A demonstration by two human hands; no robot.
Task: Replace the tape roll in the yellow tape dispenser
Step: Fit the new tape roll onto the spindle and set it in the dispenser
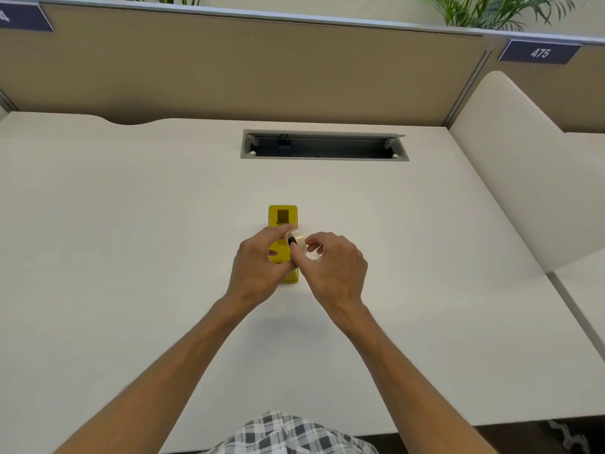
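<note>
The yellow tape dispenser (283, 217) lies on the white desk (131, 240), its long axis running away from me. Its near half is hidden under my hands. A clear tape roll (297, 241) with a dark core is held just above the dispenser's middle. My left hand (258, 263) pinches the roll from the left with thumb and fingers. My right hand (330, 265) grips it from the right, fingers curled round its rim. A second pale ring-like shape shows under my right fingers; I cannot tell what it is.
An open cable tray slot (324, 146) is cut into the desk behind the dispenser. A tan partition panel (229, 67) closes off the back. A cream divider (523, 165) stands at the right. The desk's front edge is near my checked shirt (284, 434).
</note>
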